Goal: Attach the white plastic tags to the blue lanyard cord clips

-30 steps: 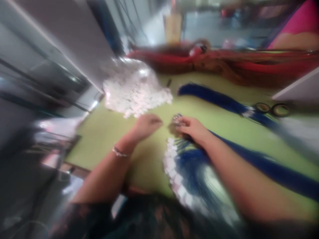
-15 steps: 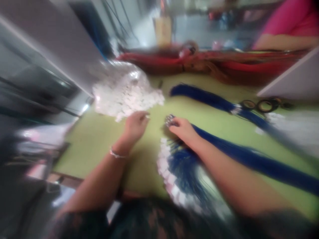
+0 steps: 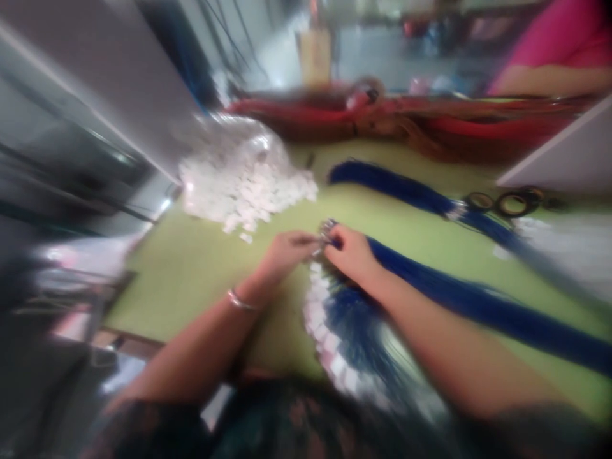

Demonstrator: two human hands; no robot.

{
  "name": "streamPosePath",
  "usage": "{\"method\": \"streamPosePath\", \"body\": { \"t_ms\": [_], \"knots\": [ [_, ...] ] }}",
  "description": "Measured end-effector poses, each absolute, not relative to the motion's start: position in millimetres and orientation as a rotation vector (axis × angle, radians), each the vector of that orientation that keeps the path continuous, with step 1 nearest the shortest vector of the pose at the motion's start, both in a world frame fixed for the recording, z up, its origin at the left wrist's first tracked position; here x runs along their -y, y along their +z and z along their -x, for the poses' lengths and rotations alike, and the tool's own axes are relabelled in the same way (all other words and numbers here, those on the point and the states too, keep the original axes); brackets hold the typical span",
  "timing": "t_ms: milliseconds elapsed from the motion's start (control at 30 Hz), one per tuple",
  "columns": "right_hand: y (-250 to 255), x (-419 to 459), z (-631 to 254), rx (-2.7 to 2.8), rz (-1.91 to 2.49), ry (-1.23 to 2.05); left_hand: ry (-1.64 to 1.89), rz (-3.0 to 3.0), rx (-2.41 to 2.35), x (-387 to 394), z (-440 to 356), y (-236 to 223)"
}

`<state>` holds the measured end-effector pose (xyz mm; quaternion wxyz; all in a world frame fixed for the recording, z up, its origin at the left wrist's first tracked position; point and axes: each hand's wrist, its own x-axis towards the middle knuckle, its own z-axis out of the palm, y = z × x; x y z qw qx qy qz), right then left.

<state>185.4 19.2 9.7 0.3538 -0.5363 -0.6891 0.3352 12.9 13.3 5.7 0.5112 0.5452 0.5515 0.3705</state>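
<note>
My right hand (image 3: pixel 352 254) is closed around dark blue wires, whose shiny metal tips stick out past the thumb and fingers. Meeting those tips from the left is my left hand (image 3: pixel 289 252), its fingers pinched on a small white piece, likely a connector, mostly hidden and blurred. Below my hands, a curved row of white connectors (image 3: pixel 318 315) sits on the ends of blue wires (image 3: pixel 356 319). A long blue wire bundle (image 3: pixel 459 299) runs off to the right from behind my right hand. A pile of loose white connectors (image 3: pixel 258 191) spills from a clear plastic bag (image 3: pixel 239 134).
Another blue wire bundle (image 3: pixel 392 182) lies farther back on the green table (image 3: pixel 162 280). Black tape rolls (image 3: pixel 519 203) stand near it. Red and brown wire bundles (image 3: pixel 306 115) stretch across the back. A person in a pink sleeve (image 3: pixel 554 38) is at the far right.
My left hand has come from beside the connector pile to the right, up to the wire tips, bringing a small white piece. My right hand keeps its hold on the wires.
</note>
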Motion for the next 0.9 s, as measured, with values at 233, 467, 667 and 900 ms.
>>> {"method": "streamPosePath", "body": {
  "t_ms": [233,467,667,900],
  "knots": [
    [20,-20,-186,1.692,1.413,1.022,0.871,-1.31,-1.3,-14,-14,0],
    [20,-22,-189,1.602,1.375,0.995,1.026,-0.914,-1.12,-14,-21,10],
    [15,-18,-187,1.719,1.375,0.927,1.058,-0.77,-1.073,-11,-27,18],
    [13,-18,-185,1.778,1.432,0.836,1.087,-0.888,-1.105,-15,-23,11]
  ]
}}
